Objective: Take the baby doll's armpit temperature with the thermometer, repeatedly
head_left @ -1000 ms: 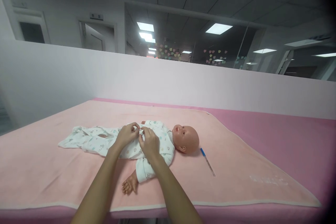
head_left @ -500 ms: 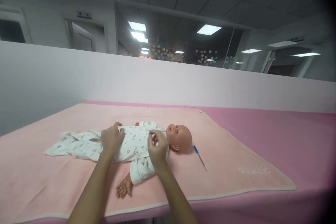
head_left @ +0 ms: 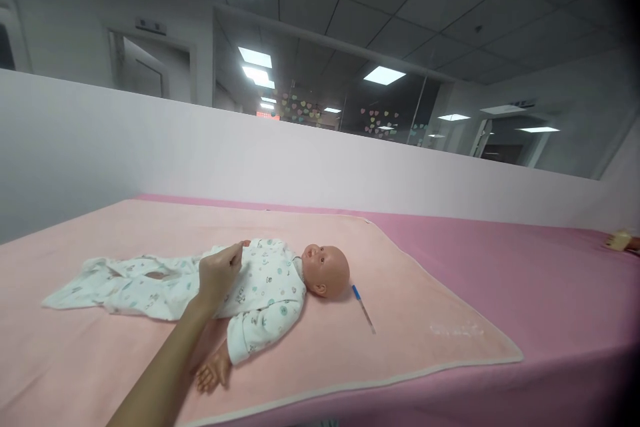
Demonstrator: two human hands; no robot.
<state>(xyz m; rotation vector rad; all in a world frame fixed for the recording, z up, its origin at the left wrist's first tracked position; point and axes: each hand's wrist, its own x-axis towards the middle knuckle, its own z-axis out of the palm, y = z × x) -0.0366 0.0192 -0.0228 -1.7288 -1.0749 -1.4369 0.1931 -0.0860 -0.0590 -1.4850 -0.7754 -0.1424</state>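
A baby doll lies on its back, its bare head to the right, dressed in a white long-sleeved suit with small green prints. Over the doll's belly is my left hand, curled into a fist at the front of the suit. Whether cloth is pinched in its fingers is hidden. My right hand is out of view. Beside the doll's head lies a slim clear stick with a blue cap. One doll arm stretches towards me, its brown hand palm up on the blanket.
A peach blanket with a pale edge lies under the doll, over a pink cover. A white partition rises behind. At the far right edge is a small hand-like shape with something yellowish.
My right hand has left the doll's chest and gone out of view. My left hand has curled tighter over the belly. The view has turned a little to the right.
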